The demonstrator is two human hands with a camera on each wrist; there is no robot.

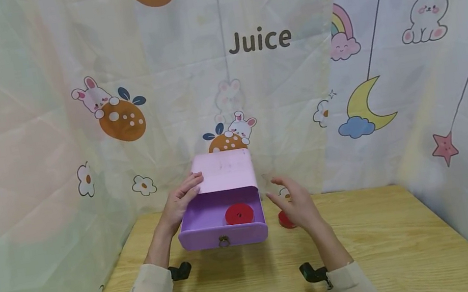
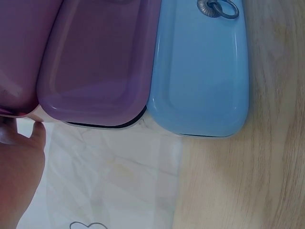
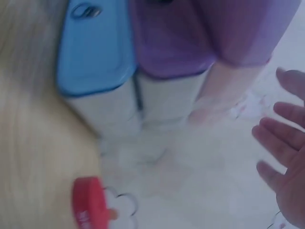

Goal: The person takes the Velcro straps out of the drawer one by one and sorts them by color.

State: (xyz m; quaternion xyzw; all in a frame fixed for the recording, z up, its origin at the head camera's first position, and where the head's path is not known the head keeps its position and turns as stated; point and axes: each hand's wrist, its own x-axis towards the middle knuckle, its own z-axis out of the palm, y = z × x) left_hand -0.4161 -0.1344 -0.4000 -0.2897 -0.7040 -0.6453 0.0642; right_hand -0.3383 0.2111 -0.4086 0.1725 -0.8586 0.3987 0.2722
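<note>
I see my left grip resting with straight fingers on the left side of a smooth plastic drawer cabinet, pale pink on top with rounded corners. Just beside that grip, its top purple drawer stands pulled out, a small metal ring pull on its glossy front, and a flat round red disc lies inside. In the left wrist view a blue drawer front sits under the purple one. My right grip hovers spread and holding nothing, apart from the cabinet, partly hiding a second red disc on the wood-grain bench. Printed cloth hangs behind.
</note>
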